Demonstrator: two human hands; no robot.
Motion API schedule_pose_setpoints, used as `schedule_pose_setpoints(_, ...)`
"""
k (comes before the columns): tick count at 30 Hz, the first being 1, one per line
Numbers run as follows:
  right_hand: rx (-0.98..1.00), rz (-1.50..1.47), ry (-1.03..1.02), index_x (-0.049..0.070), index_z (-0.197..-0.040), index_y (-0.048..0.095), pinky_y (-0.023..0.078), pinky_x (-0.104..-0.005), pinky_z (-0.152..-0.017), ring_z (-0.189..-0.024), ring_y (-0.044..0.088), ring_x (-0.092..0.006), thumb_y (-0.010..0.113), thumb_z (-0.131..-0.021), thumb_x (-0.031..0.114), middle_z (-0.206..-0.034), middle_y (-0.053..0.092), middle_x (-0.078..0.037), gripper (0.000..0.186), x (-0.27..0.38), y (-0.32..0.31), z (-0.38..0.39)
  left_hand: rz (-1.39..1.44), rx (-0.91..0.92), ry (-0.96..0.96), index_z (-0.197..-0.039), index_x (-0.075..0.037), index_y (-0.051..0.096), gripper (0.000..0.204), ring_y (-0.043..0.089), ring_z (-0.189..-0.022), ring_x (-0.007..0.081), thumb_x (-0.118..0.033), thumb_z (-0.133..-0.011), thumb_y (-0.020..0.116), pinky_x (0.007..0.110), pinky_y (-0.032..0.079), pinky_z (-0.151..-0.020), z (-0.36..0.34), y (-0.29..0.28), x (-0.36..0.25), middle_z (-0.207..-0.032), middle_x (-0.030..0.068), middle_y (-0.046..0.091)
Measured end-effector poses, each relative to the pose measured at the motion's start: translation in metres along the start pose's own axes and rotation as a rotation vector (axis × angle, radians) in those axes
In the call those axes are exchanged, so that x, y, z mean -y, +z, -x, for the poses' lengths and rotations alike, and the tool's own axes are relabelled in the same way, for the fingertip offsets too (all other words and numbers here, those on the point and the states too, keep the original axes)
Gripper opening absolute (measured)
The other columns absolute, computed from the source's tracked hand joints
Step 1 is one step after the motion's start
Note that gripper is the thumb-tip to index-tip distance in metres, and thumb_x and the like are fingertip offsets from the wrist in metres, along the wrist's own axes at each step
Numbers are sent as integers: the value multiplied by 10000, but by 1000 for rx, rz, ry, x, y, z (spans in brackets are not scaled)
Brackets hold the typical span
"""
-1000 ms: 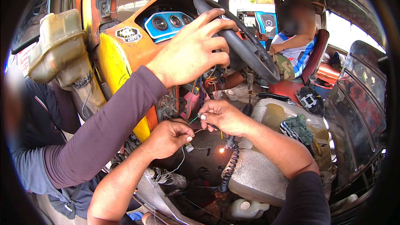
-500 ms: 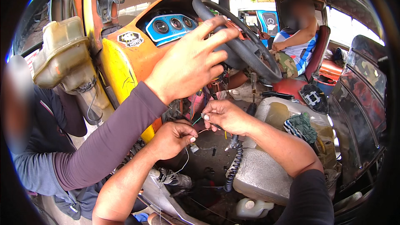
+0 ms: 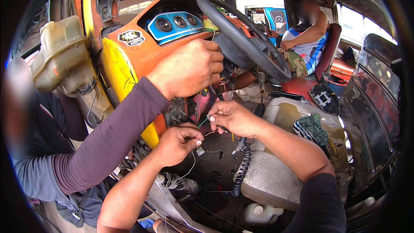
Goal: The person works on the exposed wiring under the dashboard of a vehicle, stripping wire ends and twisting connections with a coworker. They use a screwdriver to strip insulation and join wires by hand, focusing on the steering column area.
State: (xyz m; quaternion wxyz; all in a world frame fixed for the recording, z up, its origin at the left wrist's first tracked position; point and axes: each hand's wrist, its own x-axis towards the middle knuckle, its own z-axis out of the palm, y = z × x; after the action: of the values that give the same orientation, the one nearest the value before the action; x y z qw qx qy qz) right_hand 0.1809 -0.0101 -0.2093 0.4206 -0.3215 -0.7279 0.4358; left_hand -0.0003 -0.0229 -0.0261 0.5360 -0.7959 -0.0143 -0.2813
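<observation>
My left hand [image 3: 177,144] is closed, thumb and forefinger pinched on a thin pale wire [image 3: 208,133]. Above and to its right, my right hand [image 3: 226,121] pinches the end of a green wire [image 3: 201,124] by a small piece I cannot make out. Colored wires [image 3: 206,97] hang below the dashboard. A black coiled cable [image 3: 242,170], with a metal fitting [image 3: 239,146] at its top, hangs under my right hand. A small whitish connector [image 3: 200,151] dangles by my left thumb.
A co-worker's hand [image 3: 192,67], in a dark sleeve, is curled before the steering wheel [image 3: 263,56]. That person stands at left beside a plastic reservoir [image 3: 58,60]. Another person [image 3: 308,43] sits across the cab. Right are a silvery cushion [image 3: 269,177], green cloth [image 3: 312,131] and jug [image 3: 261,213].
The co-worker's hand has come off the wheel, moved down and curled. The small orange glow beside the coiled cable is gone. My hands keep their pinches with little movement.
</observation>
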Motion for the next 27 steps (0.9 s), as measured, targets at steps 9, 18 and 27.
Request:
schedule_pose_setpoints(9,12,41,3,-14,-1109,677,516,-278,-639,-696,617,-102,628,-1101,70,-875,711,-52,98,-2,4,1,6,21,-24,-948,-98,790,106,595,-1302,264,-120,-850,756,448,453,-1142,5,-5,-5,-1134,52,739)
schedule_pose_setpoints(18,68,466,21,18,-1310,625,543,-374,-661,-698,655,-172,580,-1114,152,-790,702,-64,241,44,-27,23,44,29,-115,-970,-73,787,98,627,-1235,247,-86,-876,763,417,483,-1084,23,-7,-21,-1137,61,742)
schedule_pose_setpoints(27,-57,1411,391,3,-1263,708,562,-492,-958,-1033,731,-372,749,-985,202,-1139,731,-248,344,39,-107,112,511,-17,-545,-991,-47,784,91,660,-1169,230,-51,-902,769,385,513,-1026,91,-1,-115,-1139,70,744)
